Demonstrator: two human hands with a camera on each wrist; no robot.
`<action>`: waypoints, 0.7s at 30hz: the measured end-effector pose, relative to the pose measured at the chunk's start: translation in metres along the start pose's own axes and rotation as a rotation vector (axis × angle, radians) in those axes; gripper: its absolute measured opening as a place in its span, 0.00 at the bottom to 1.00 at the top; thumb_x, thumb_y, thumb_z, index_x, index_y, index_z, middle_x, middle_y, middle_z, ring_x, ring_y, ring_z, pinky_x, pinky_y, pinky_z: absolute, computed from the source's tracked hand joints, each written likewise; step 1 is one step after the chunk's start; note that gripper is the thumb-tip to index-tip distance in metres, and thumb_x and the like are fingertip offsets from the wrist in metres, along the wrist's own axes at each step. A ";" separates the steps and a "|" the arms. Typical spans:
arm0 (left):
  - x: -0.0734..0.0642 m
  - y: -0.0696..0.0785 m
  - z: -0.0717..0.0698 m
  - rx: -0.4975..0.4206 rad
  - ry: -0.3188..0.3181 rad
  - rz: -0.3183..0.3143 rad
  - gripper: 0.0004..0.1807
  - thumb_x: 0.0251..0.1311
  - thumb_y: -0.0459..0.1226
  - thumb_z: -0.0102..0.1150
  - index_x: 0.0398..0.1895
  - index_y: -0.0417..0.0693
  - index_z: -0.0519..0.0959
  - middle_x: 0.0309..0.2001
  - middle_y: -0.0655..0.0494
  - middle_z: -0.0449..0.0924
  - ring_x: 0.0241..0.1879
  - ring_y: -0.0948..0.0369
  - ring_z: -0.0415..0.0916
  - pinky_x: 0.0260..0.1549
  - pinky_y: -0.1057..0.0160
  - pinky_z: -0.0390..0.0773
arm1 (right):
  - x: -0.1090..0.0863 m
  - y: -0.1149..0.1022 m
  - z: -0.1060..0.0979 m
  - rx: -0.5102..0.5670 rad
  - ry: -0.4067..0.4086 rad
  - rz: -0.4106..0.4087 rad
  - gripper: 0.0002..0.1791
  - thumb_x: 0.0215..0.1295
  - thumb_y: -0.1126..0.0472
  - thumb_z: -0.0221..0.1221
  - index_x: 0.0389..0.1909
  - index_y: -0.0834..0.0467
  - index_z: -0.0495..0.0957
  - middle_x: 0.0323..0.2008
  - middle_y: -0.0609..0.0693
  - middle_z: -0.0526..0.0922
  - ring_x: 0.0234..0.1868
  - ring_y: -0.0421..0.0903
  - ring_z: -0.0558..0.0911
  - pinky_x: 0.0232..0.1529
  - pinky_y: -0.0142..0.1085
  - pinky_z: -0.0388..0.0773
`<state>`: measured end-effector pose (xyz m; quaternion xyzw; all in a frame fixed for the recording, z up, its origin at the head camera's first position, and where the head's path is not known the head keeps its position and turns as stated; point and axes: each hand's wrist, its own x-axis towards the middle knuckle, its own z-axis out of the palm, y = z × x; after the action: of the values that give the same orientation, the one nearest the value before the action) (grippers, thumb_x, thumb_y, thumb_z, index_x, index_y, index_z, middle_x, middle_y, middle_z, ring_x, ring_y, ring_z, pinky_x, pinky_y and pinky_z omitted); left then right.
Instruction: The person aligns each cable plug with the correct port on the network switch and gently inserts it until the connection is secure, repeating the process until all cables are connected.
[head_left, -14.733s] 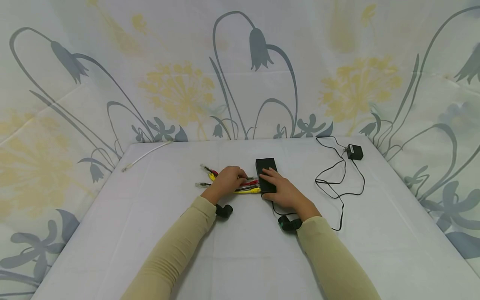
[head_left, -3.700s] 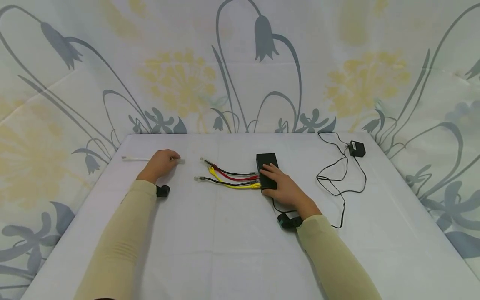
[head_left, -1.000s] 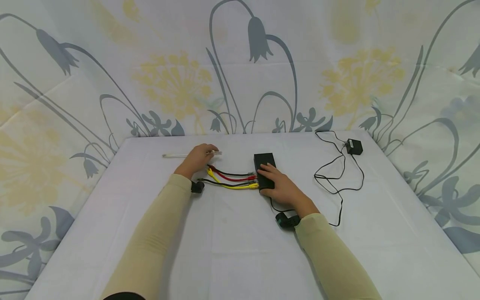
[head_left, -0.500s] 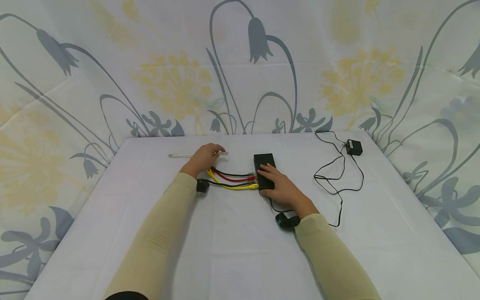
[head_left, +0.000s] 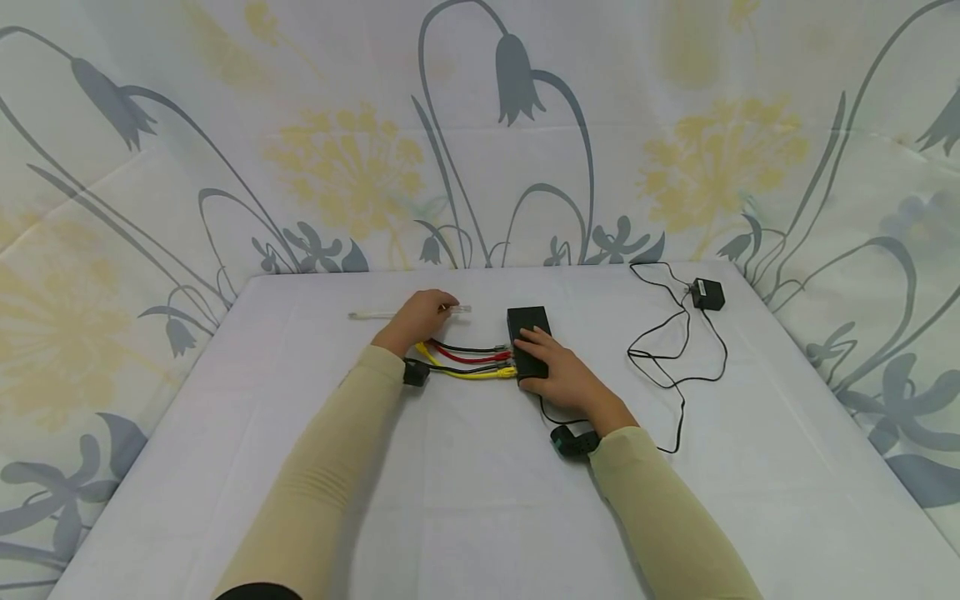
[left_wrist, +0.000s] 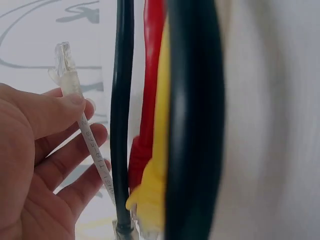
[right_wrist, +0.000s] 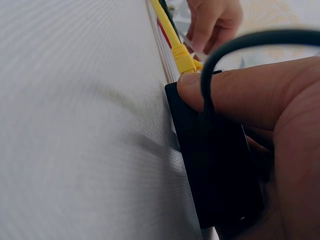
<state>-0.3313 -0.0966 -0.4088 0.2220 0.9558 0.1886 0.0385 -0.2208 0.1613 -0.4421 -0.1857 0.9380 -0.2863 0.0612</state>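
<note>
Near the middle of the table, my left hand (head_left: 422, 319) pinches a white Ethernet cable (head_left: 367, 315) between thumb and fingers. Its clear plug (left_wrist: 65, 59) points past the fingertips, towards the black network switch (head_left: 528, 318) and apart from it. My right hand (head_left: 566, 379) grips the switch, thumb on the near end and fingers over its top. Black, red (head_left: 480, 360) and yellow (head_left: 480, 376) Ethernet cables run into the switch's left side. Their far ends are partly hidden behind my left hand and wrist.
A black power adapter (head_left: 708, 294) lies at the far right, with its thin black cord (head_left: 678, 385) looped across the table. A cord leaves the near end of the switch. The white-covered table (head_left: 480, 517) meets a floral curtain (head_left: 480, 150) at the back.
Since the earlier frames, my left hand has taken the white cable from the far left and carried it rightward, closer to the switch. My right hand has stayed on the switch.
</note>
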 end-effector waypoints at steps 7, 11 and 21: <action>0.001 0.005 0.004 -0.018 -0.021 0.002 0.15 0.65 0.37 0.47 0.52 0.49 0.77 0.53 0.52 0.77 0.55 0.56 0.71 0.56 0.58 0.69 | 0.001 0.000 0.000 -0.003 0.001 -0.001 0.36 0.58 0.49 0.58 0.67 0.44 0.57 0.71 0.39 0.47 0.73 0.46 0.45 0.65 0.57 0.52; 0.000 0.008 0.007 -0.029 -0.017 0.029 0.15 0.65 0.37 0.47 0.52 0.49 0.77 0.53 0.52 0.77 0.56 0.56 0.71 0.56 0.58 0.69 | 0.002 0.000 0.000 -0.009 0.000 -0.008 0.36 0.58 0.50 0.58 0.67 0.45 0.57 0.71 0.39 0.48 0.73 0.46 0.45 0.65 0.56 0.52; -0.001 0.018 0.013 -0.032 -0.042 0.047 0.14 0.65 0.38 0.47 0.52 0.51 0.75 0.48 0.51 0.78 0.47 0.57 0.74 0.47 0.58 0.74 | 0.003 -0.001 0.000 -0.006 -0.002 -0.003 0.36 0.57 0.49 0.58 0.67 0.45 0.58 0.71 0.39 0.49 0.73 0.45 0.44 0.66 0.55 0.52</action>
<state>-0.3209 -0.0783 -0.4140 0.2476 0.9463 0.1999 0.0577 -0.2231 0.1600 -0.4416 -0.1878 0.9384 -0.2834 0.0613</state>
